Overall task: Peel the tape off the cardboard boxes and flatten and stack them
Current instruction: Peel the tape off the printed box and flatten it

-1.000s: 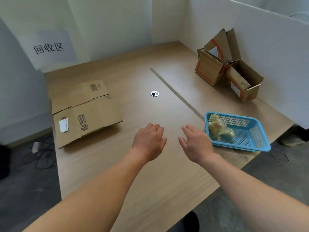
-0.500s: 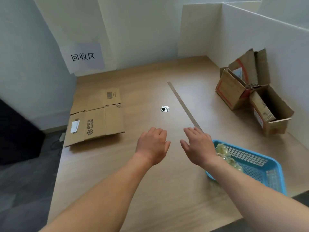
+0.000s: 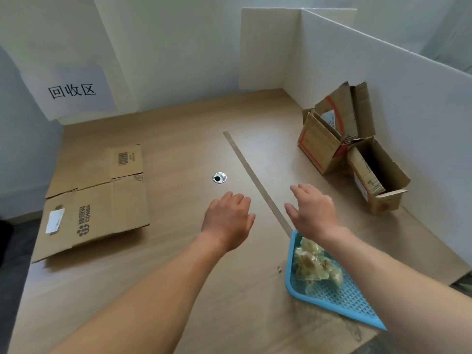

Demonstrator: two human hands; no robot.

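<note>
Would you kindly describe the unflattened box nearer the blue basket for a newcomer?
Follow the white partition along the table's right edge to two open boxes. It is the nearer, lower box; the taller box behind it carries a red outline.

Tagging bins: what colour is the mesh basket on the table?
Light blue basket, seen in the head view.

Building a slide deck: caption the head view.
Left hand and right hand open over table between flattened cardboard box and standing boxes; tape wad in blue basket.
</note>
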